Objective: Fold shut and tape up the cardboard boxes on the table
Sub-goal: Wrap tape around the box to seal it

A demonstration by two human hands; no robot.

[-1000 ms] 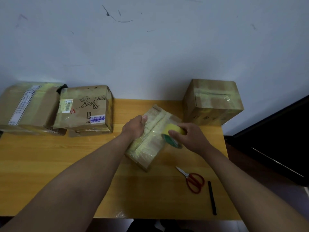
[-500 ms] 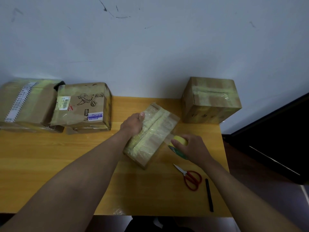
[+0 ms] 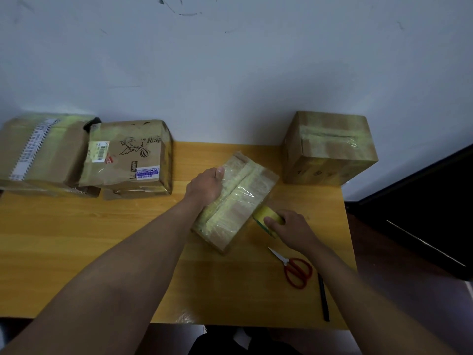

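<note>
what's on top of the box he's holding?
Glossy tape strips cover the top of the small box; the left hand grips its left edge. The seam beneath is hidden.

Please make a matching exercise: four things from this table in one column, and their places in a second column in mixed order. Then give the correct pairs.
Things:
1. tape roll
2. scissors
3. black pen
4. box with the cartoon drawing

Places:
A. at the back left of the table, against the wall
B. along the table's right edge, near the front
C. in the right hand
D. flat on the table, between the right forearm and the black pen

Pairs: 1-C, 2-D, 3-B, 4-A
</note>
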